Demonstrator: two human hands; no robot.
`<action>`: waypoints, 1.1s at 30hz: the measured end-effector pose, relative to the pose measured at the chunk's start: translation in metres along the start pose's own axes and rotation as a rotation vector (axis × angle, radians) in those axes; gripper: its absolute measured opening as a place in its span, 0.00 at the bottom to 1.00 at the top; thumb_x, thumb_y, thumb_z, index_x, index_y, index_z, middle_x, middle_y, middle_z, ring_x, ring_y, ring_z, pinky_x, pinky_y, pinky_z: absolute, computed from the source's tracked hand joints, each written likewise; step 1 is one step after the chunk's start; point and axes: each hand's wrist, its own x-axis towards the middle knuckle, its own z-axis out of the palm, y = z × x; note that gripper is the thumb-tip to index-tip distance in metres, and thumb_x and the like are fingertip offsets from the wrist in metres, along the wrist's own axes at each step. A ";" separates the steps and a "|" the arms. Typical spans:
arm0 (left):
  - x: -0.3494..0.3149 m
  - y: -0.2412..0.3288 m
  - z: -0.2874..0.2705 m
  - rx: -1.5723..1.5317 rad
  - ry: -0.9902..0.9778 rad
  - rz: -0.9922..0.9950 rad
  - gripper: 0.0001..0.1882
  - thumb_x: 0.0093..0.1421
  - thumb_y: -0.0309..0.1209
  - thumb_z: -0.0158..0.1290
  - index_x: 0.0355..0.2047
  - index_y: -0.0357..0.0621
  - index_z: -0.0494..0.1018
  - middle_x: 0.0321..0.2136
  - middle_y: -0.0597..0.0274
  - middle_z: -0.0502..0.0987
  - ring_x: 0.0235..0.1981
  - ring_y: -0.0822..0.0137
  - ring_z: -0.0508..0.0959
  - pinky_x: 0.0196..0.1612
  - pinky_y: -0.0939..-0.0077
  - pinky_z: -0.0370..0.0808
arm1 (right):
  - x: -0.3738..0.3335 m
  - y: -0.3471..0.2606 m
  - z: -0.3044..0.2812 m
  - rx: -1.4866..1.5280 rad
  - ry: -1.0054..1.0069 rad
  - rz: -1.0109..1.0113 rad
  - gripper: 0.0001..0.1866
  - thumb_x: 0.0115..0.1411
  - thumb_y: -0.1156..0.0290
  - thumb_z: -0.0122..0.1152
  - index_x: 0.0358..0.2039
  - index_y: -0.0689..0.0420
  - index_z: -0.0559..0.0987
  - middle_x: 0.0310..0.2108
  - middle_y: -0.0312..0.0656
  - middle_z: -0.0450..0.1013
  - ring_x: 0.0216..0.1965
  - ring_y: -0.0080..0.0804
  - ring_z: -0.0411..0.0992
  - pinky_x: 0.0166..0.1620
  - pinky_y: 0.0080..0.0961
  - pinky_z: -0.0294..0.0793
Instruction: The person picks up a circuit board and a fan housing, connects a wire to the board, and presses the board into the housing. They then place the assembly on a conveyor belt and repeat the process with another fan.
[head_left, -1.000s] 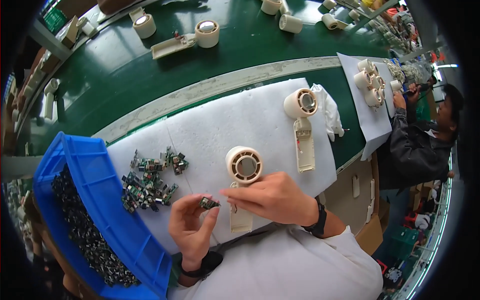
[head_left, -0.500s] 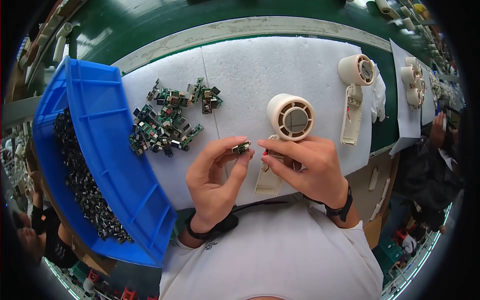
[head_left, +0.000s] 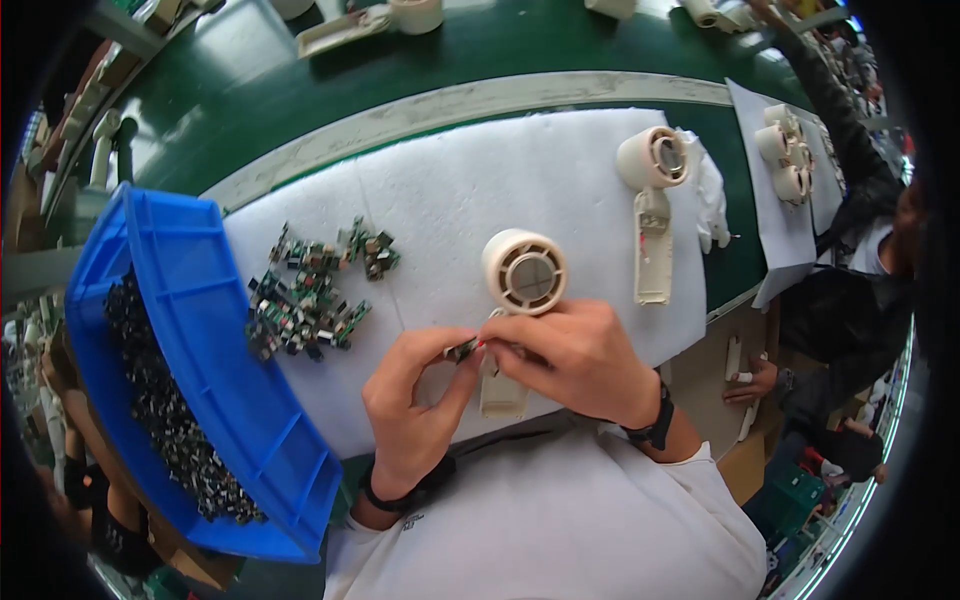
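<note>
A small green circuit board point(head_left: 461, 350) is pinched between the thumb and forefinger of my left hand point(head_left: 415, 400). Fingers of my right hand point(head_left: 590, 360) close on a thin red wire end point(head_left: 481, 343) that meets the board's edge; whether it is seated there is hidden by the fingertips. Just behind them lies a cream handheld fan point(head_left: 505, 262) with a round grille and grey centre. Its opened handle point(head_left: 503, 398) runs toward me, partly under my right hand.
Left of my hands several loose circuit boards point(head_left: 305, 300) lie heaped on a white foam sheet point(head_left: 440, 180). A blue bin point(head_left: 250, 370) holds many small dark parts. Another opened fan point(head_left: 640, 160) lies right, beside a white glove point(head_left: 712, 195). A co-worker's hand point(head_left: 752, 383) is at the far right.
My two hands have come together, bringing the red wire end against the circuit board. The whole view has shifted, and a co-worker has reached in at the right.
</note>
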 end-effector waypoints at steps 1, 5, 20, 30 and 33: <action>-0.002 -0.001 0.001 -0.024 -0.015 0.039 0.15 0.58 0.12 0.62 0.45 0.33 0.77 0.41 0.59 0.80 0.40 0.71 0.80 0.46 0.77 0.79 | -0.001 -0.001 0.001 -0.002 -0.016 -0.001 0.10 0.55 0.74 0.71 0.39 0.53 0.84 0.27 0.38 0.80 0.26 0.35 0.78 0.30 0.29 0.77; -0.003 -0.004 0.004 0.141 0.061 0.084 0.15 0.55 0.15 0.64 0.44 0.37 0.78 0.37 0.54 0.81 0.37 0.63 0.82 0.40 0.72 0.79 | -0.007 0.002 0.012 -0.026 0.038 -0.031 0.09 0.55 0.72 0.71 0.38 0.52 0.84 0.27 0.37 0.80 0.25 0.35 0.77 0.30 0.30 0.77; -0.001 -0.001 0.002 0.207 0.050 0.186 0.15 0.55 0.17 0.63 0.43 0.38 0.76 0.36 0.53 0.81 0.36 0.58 0.82 0.41 0.71 0.78 | -0.012 -0.005 0.017 -0.024 0.092 -0.004 0.12 0.57 0.72 0.71 0.43 0.51 0.83 0.29 0.36 0.79 0.28 0.36 0.78 0.32 0.29 0.79; -0.007 -0.008 0.000 0.133 0.030 0.105 0.16 0.57 0.16 0.64 0.45 0.36 0.76 0.36 0.57 0.81 0.38 0.70 0.82 0.42 0.76 0.79 | -0.013 -0.002 0.017 -0.042 0.121 -0.028 0.08 0.59 0.69 0.68 0.40 0.51 0.82 0.27 0.36 0.79 0.27 0.36 0.78 0.29 0.31 0.77; -0.007 -0.006 -0.001 0.039 0.026 0.040 0.16 0.57 0.15 0.64 0.45 0.35 0.76 0.37 0.59 0.81 0.40 0.72 0.81 0.44 0.77 0.79 | -0.014 -0.002 0.014 -0.018 0.176 -0.056 0.07 0.59 0.69 0.69 0.38 0.52 0.83 0.24 0.36 0.78 0.24 0.36 0.77 0.29 0.30 0.76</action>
